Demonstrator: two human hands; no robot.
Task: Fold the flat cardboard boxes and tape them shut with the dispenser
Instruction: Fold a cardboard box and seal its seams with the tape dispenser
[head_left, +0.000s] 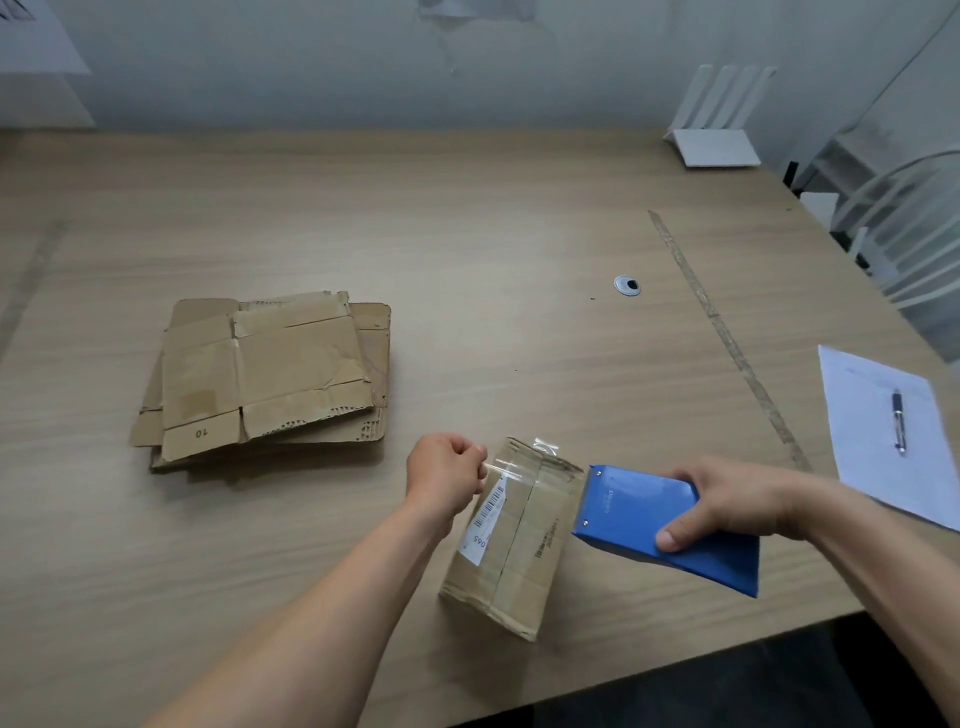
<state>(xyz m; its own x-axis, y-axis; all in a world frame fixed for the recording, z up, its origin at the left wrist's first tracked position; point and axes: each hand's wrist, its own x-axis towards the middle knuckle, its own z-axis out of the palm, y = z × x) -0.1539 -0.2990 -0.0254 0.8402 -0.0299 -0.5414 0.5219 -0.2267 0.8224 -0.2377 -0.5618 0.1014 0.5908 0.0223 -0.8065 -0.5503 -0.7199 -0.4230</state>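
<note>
A small folded cardboard box (511, 540) with a white barcode label stands on the wooden table (467, 234) near its front edge. A strip of clear tape (524, 467) runs across the box's far end. My left hand (444, 475) pinches the tape's left end against the box's upper left corner. My right hand (727, 501) grips the blue tape dispenser (670, 525), whose front edge sits at the box's right side. A stack of flat cardboard boxes (265, 379) lies to the left, apart from both hands.
A white sheet of paper (883, 441) with a pen (898, 421) on it lies at the right edge. A round cable grommet (627, 286) sits mid-table. A white router (714, 140) stands at the back right, a chair (904, 228) beyond the table's right side.
</note>
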